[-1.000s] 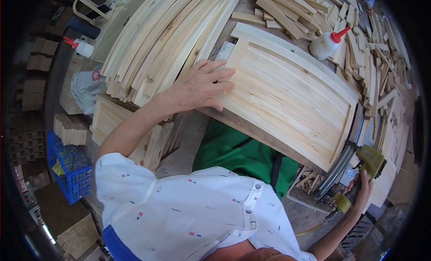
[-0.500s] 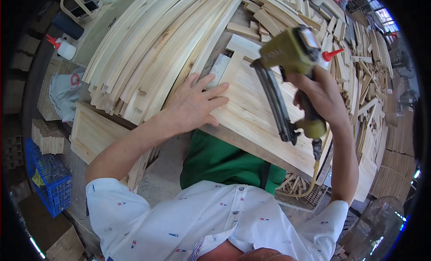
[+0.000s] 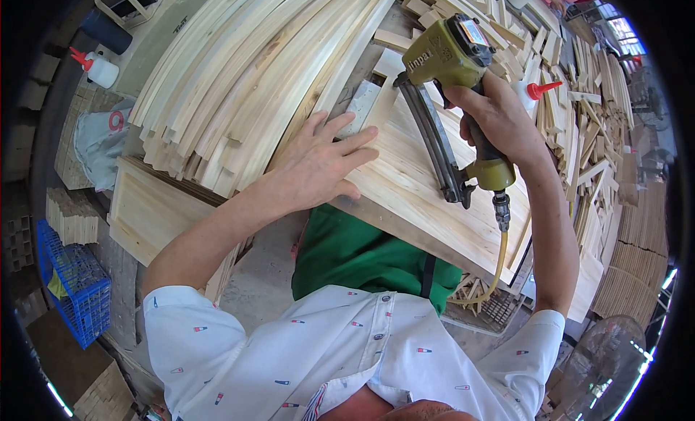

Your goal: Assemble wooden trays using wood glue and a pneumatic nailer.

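My right hand [image 3: 496, 120] is wrapped round the black handle of an olive-green pneumatic nail gun [image 3: 456, 59]. A yellow air hose [image 3: 501, 265] hangs from its lower end. The gun's slanted black magazine passes over a pale wooden panel [image 3: 405, 175] on the bench in front of me. My left hand [image 3: 322, 160] lies spread, palm down, at the panel's left edge, beside a grey metal plate [image 3: 360, 106]. Whether the gun's nose touches the wood at the panel's far end, I cannot tell.
Long wooden strips [image 3: 239, 81] are stacked to the left. Short wood pieces [image 3: 579, 131] heap up at the right and far side. A red-capped white glue bottle [image 3: 101, 70] stands far left, another [image 3: 532, 91] beside my right hand. A blue plastic basket [image 3: 79, 291] sits lower left.
My right hand has carried the nail gun a little away from me and to the left. My left hand stays spread in nearly the same place.
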The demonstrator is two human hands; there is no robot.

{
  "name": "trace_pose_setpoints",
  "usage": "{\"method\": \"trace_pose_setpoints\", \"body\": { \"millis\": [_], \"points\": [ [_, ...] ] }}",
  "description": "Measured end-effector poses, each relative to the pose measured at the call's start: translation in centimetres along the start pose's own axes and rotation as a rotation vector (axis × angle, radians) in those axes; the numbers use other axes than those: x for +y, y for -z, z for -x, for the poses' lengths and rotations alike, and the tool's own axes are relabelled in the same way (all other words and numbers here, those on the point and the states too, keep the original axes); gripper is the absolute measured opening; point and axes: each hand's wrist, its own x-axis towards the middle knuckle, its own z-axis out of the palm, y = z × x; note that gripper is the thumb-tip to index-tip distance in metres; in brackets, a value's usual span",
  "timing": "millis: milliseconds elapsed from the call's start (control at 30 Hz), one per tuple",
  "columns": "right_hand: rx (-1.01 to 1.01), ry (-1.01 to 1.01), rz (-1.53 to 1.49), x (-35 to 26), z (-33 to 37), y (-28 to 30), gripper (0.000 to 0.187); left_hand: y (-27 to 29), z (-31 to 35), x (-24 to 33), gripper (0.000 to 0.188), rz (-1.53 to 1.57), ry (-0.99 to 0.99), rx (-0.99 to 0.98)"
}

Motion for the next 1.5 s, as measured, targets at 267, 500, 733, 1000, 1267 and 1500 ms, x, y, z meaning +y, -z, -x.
{"method": "trace_pose_setpoints", "body": {
  "millis": [267,500,733,1000,1267,1500],
  "points": [
    [-0.092,-0.028,-0.081,-1.5,7.0,-0.8,0.026,-0.9,0.3,-0.8,0.103,0.108,0.061,0.079],
    [-0.186,-0.090,-0.107,-1.7,8.4,-3.8,0.024,-1.3,-0.1,-1.1,0.108,0.077,0.065,0.081],
    [-0.166,-0.064,-0.051,-2.1,9.0,-4.3,0.025,-1.5,0.1,-1.2,0.108,0.043,0.057,0.102],
    [-0.214,-0.060,-0.056,-1.7,9.7,-5.2,0.026,-2.2,-0.1,-1.1,0.100,0.057,0.031,0.171],
    [-0.075,-0.221,-0.096,-0.8,13.8,-2.9,0.023,-1.5,0.2,-1.2,0.095,0.131,0.022,0.167],
    [0.037,-0.324,-0.119,2.2,18.1,-1.7,0.024,-1.2,0.1,-1.2,0.096,0.073,0.042,0.117]
  ]
}}
